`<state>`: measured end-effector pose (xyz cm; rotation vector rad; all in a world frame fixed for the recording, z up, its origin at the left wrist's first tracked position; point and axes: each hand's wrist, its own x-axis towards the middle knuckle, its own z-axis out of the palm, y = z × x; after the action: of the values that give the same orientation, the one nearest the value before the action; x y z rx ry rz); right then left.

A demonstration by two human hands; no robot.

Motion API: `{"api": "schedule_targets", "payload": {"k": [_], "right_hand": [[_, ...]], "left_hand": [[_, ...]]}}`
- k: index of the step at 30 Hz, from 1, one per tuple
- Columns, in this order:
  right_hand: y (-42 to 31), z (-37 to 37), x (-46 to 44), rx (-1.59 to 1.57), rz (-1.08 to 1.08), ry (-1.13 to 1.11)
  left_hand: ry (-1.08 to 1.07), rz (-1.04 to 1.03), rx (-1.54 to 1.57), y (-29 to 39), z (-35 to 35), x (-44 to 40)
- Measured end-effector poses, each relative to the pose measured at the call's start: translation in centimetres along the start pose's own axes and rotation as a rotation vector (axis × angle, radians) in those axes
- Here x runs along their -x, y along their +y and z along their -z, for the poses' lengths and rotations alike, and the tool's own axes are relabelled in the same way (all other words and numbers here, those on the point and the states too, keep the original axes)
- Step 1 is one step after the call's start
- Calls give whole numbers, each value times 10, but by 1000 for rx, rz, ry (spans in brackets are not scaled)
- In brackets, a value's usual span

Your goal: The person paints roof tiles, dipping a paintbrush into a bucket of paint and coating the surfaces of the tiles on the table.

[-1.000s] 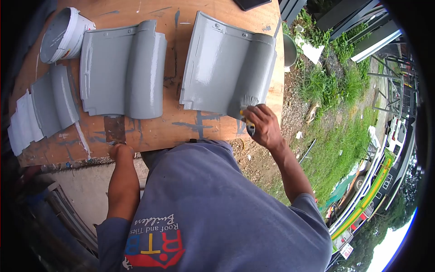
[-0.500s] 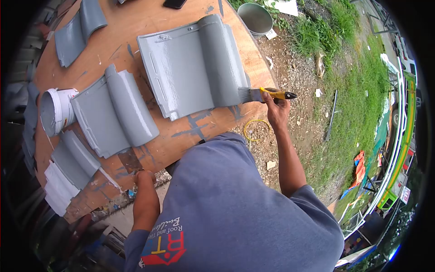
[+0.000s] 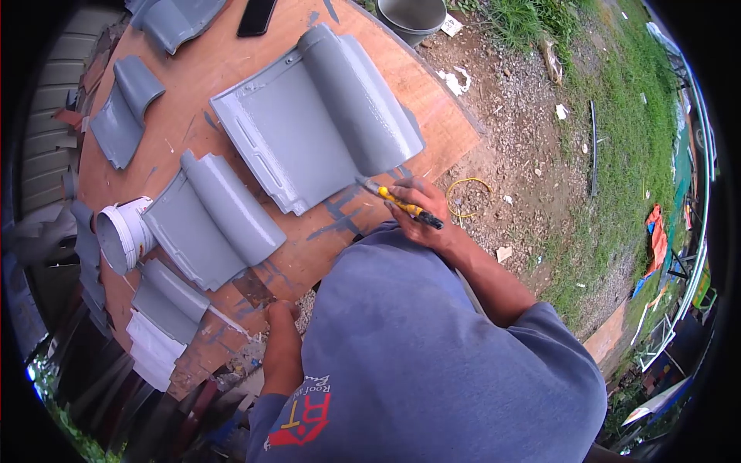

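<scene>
My right hand [image 3: 421, 207] is closed round the yellow-and-black handle of a paintbrush [image 3: 382, 190]. The brush's bristles are at the lower edge of a large grey roof tile [image 3: 289, 127], beside the foot of its raised roll. Its wet-looking grey coat shines in places. At the table's near edge is my left hand [image 3: 282, 310], its fingers mostly hidden from view. A smaller grey tile [image 3: 220, 216] lies closest to it. Left of that tile, a white paint bucket [image 3: 133, 235] leans on its side, grey smears inside.
More grey tile pieces lie on the wooden table [image 3: 197, 100]: a curved one [image 3: 127, 108], another [image 3: 174, 19] at the top, and one [image 3: 171, 301] by a white cloth [image 3: 150, 347]. A phone [image 3: 256, 17] and an off-table grey bucket [image 3: 413, 15] are farther away.
My right hand and the paintbrush have moved left and down, from the tile's lower right corner to the middle of its lower edge. The camera view has shifted; my left hand stays by the table edge.
</scene>
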<state>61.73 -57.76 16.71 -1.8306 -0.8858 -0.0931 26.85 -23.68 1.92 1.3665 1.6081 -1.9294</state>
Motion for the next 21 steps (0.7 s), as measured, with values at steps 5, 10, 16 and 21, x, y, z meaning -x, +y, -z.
{"api": "schedule_targets", "payload": {"k": [5,10,16,21], "right_hand": [[45,29,8,240,-119,335],[24,13,7,360,-28,309],[-7,-22,-7,28,161,-113],[34,11,-32,-49,-247,150]], "left_hand": [[16,-40,-170,-1,4,2],[54,-70,-344,0,4,15],[119,-112,-468,0,6,52],[28,30,-221,1,9,43]]}}
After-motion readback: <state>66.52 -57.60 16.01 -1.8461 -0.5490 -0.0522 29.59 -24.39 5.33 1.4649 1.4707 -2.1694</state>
